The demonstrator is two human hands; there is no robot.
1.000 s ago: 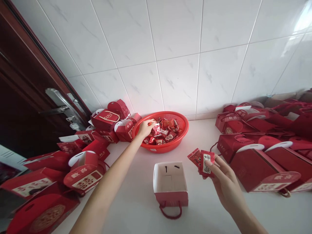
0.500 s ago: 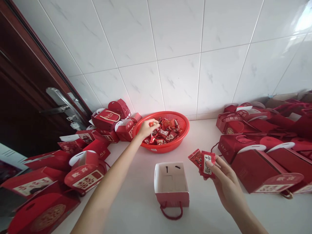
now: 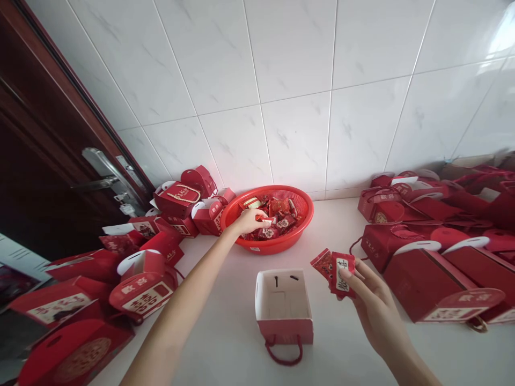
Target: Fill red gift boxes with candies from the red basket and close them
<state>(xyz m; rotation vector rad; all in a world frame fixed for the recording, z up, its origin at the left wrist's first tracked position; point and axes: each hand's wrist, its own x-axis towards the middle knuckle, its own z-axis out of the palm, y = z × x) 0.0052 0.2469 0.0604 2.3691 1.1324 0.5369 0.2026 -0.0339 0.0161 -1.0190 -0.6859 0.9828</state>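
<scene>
The bare left arm (image 3: 183, 316) stretches far out, almost straight. The left hand (image 3: 248, 222) shows its back, fingers bent down. The right arm (image 3: 408, 354) is nearer. The right hand (image 3: 375, 303) pinches, thumb in front and fingers curled behind.

– What colours has the round perforated plastic basket (image 3: 281, 245)?
– Bright orange-red, and the small glossy wrapped packets (image 3: 285, 223) inside are deeper red with pale, dark-lettered labels
– And the flat rectangular packet (image 3: 343, 264) in the right hand (image 3: 374, 300)?
– Red, with a white panel of black characters; the packet behind it (image 3: 323, 265) carries a busier print on red
– The open rectangular cardboard box (image 3: 284, 331)?
– White inside, red outside, with a dark red rope handle (image 3: 286, 364)
– And the rest?
– A plain white tabletop (image 3: 333, 343), glossy white wall tiles (image 3: 298, 142) veined with faint grey, a dark reddish-brown wooden door (image 3: 40, 118), and red cardboard gift boxes (image 3: 422, 281), one bearing a round pale-gold pattern
</scene>
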